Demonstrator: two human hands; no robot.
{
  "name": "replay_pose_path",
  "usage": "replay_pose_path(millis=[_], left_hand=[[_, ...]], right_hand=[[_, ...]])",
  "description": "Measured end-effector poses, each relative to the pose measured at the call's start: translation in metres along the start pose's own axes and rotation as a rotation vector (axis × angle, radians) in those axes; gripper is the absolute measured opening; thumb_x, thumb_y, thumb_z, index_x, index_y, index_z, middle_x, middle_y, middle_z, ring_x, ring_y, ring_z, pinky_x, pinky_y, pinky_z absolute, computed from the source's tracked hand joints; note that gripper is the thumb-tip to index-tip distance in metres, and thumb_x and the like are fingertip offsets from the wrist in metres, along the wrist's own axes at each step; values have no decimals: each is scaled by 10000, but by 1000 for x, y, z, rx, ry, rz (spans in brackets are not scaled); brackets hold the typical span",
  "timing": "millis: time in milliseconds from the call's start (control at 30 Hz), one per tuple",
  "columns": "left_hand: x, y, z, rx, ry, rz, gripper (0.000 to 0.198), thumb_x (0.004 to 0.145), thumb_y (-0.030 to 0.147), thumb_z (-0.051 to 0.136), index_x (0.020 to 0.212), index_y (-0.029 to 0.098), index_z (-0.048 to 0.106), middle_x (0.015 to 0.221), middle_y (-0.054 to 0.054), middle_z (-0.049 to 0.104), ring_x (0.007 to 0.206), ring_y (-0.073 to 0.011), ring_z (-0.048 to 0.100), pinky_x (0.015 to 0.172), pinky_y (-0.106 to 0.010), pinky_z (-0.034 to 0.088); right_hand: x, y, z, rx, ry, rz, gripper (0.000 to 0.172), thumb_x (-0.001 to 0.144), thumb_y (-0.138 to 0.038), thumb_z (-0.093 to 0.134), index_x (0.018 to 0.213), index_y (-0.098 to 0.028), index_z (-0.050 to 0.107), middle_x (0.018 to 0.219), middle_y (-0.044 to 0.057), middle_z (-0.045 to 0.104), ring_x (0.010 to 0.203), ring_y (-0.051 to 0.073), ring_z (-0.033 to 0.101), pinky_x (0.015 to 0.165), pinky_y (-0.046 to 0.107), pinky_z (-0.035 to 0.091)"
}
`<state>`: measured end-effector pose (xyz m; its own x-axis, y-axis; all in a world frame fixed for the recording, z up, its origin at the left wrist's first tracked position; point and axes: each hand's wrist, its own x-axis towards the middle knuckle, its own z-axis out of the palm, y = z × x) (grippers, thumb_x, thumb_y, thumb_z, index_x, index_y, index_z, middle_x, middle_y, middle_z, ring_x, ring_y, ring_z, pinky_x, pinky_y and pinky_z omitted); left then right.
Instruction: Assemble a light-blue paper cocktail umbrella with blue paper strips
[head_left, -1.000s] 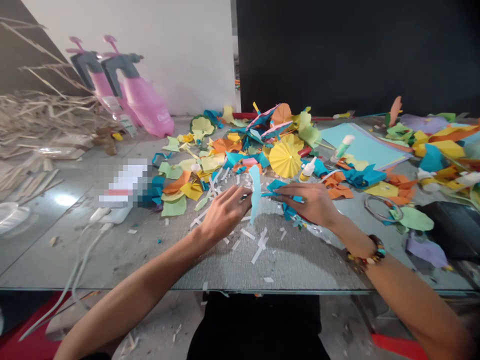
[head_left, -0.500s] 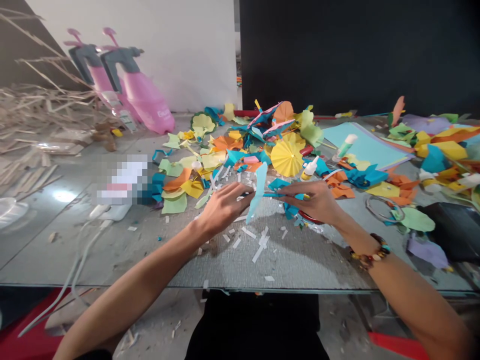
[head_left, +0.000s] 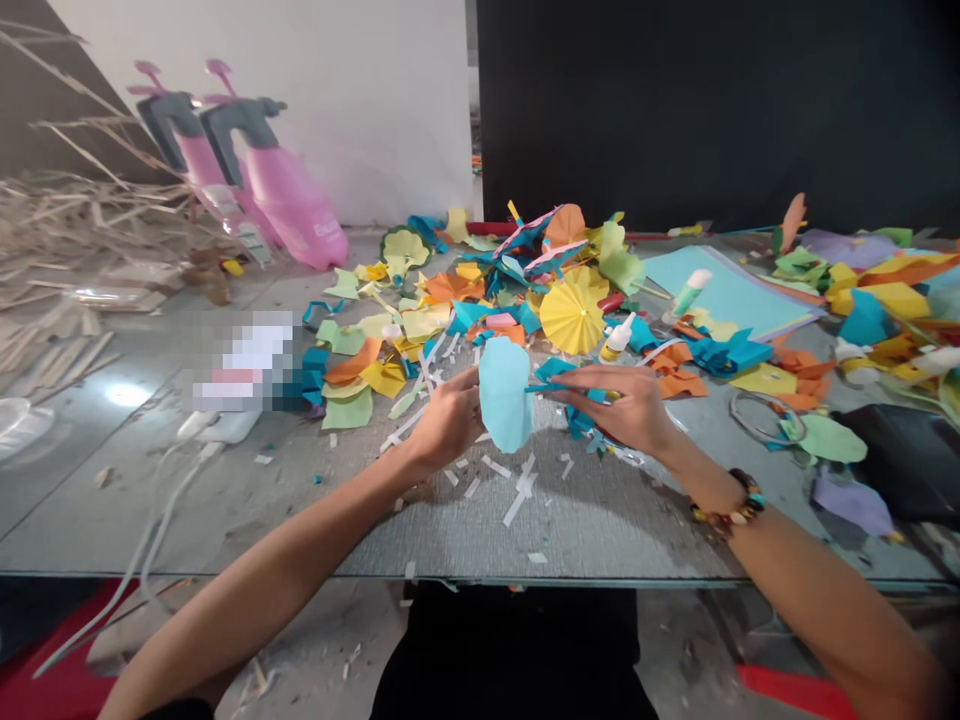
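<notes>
A round light-blue paper piece (head_left: 505, 393) stands upright between my two hands above the grey table (head_left: 315, 500). My left hand (head_left: 447, 421) is closed, its fingers pinching the paper's left edge. My right hand (head_left: 626, 407) is closed on blue scissors (head_left: 559, 386), whose blades reach the paper's right edge. A beaded bracelet sits on my right wrist. Small white paper slivers (head_left: 517, 495) lie scattered under the hands.
A heap of coloured paper scraps and a yellow pleated paper circle (head_left: 571, 318) fill the table behind the hands. Small glue bottles (head_left: 616, 338) stand there. Two pink spray bottles (head_left: 281, 195) sit far left, wooden sticks (head_left: 67, 260) beside them. A black case (head_left: 904, 455) lies right.
The light-blue paper has turned from edge-on to showing its round face to me. My left hand shifted slightly along its edge; my right hand with the scissors stayed nearly in place.
</notes>
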<state>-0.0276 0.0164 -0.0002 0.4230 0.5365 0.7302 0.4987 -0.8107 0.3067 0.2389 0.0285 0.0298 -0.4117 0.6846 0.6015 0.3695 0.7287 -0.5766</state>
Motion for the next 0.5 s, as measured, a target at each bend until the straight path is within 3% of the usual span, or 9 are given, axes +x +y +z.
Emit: replay_pose_path(millis=[133,200,367,500], left_hand=[[2,0,-1,-29,43,-22,174,813,75,563,662,158,589,763,-55,629,747,-162,668,630,-236,544],[2,0,-2,-34,69,-48,179,792,82,574,636,168,565,749,-56,633,709,-159,659,602,-234,540],[1,-4,0,-43,115,-40,227,790,129,582,577,176,521,717,-51,638,585,-131,610,507,-220,489],[3,-1,0,-30,125,-9,272,830,107,556,565,166,534,732,-56,651,597,-124,617,519,-213,483]], right_hand=[[2,-1,-1,209,-78,178,401,807,-384,823,1175,-236,762,926,44,812,785,211,776,728,331,648],[2,-1,-1,272,-29,204,442,791,-390,836,1198,-242,749,958,51,811,811,218,779,751,345,655],[1,-7,-1,144,133,79,159,835,-328,800,983,-270,810,926,39,808,839,220,769,777,359,642],[0,-10,-1,95,135,69,126,853,-326,781,963,-279,819,922,38,811,834,221,770,765,361,642]])
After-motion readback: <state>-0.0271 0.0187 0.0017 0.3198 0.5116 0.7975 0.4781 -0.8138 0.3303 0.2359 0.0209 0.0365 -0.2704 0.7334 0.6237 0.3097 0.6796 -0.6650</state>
